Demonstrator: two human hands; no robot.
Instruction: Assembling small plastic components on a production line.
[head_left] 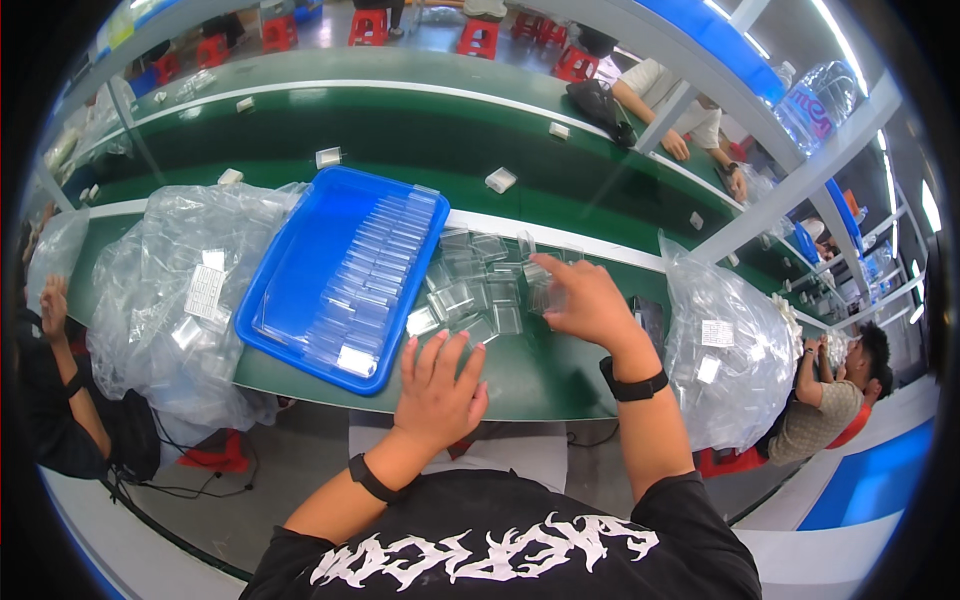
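Observation:
A loose pile of clear plastic cases (462, 272) lies on the green table in front of me. At its near edge, my left hand (440, 388) rests with fingers spread, the fingertips close to the lowest cases and nothing held. My right hand (592, 305) reaches over the pile's right side, index finger stretched out and thumb apart, around a clear case (540, 296); I see no firm grip on it. Left of the pile, a tilted blue tray (290, 235) carries an overlapping row of similar clear cases (372, 262) along its right side.
Large clear plastic bags stand on both sides, the left bag (165, 265) beside the tray and the right bag (728, 370) beyond my right arm. Small white-and-clear pieces (500, 180) lie on the green conveyor belt (420, 130). Metal frame posts rise at right. Other people sit nearby.

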